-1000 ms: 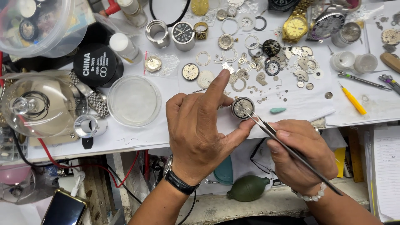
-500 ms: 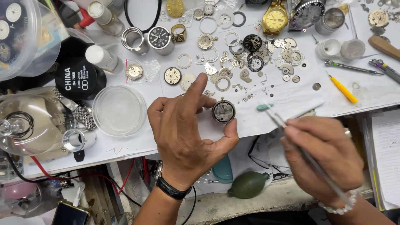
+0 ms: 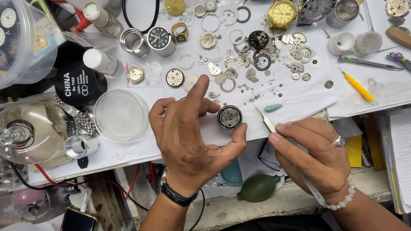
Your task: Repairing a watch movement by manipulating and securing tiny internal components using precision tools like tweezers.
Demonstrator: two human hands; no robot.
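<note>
White paper is covering the tabletop (image 3: 299,98), strewn with watch parts across the upper frame. Left of centre, a clear round dish (image 3: 120,114) is sitting seemingly empty, with a glass dome (image 3: 30,132) at the left edge sheltering small parts. The left hand (image 3: 188,137), grip clamped, is pinching a round watch movement (image 3: 229,117) at centre. The right hand (image 3: 314,156), grip together, is holding tweezers (image 3: 266,122), their tip lying just right of the movement.

round watch movement (image 3: 229,117) — gears up, on white paper | steel tweezers (image 3: 264,120) — tilted beside
</note>
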